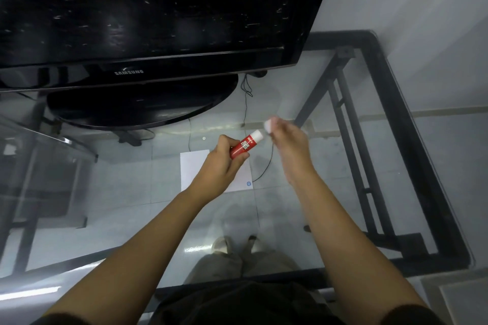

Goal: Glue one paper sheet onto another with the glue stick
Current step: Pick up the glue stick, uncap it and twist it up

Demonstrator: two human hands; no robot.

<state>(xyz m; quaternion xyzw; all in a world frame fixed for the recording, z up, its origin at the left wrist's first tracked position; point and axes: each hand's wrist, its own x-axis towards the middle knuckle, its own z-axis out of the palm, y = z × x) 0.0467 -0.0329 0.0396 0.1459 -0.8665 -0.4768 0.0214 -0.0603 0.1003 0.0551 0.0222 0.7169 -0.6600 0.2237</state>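
Note:
My left hand point(223, 163) grips a red glue stick point(242, 147) by its lower body, tilted with its white top pointing up and right. My right hand point(289, 144) pinches the white cap point(269, 125) just beyond that top, slightly apart from it and blurred. Under my left hand a white paper sheet point(194, 170) with a small blue logo lies flat on the glass table point(343, 192). My left hand and forearm hide part of the sheet. I cannot tell whether a second sheet lies there.
A large black television point(148, 13) on an oval stand point(142, 105) fills the far side of the table. Thin black cables point(245, 103) run down past the sheet. The table's black metal frame point(412, 145) borders the right side. My legs and shoes show through the glass.

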